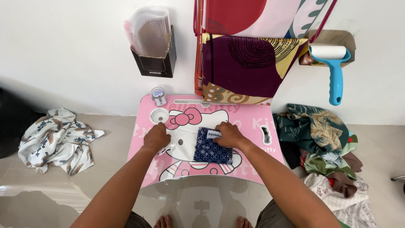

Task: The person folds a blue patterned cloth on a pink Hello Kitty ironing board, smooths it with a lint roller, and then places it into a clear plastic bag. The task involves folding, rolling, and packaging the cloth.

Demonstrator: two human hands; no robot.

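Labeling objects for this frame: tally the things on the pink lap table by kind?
Folded dark blue patterned cloth under the right hand: 1
Clear plastic bag under the left hand: 1
Small clear jar: 1
Total: 3

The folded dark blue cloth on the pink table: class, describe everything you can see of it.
The folded dark blue cloth looks like thin fabric with a fine white pattern, folded into a neat upright rectangle. A small white label sits at its top edge. It lies flat on the pink lap table, seemingly inside a clear plastic sleeve. The right hand presses its upper right corner; the left hand rests on the sleeve beside it.
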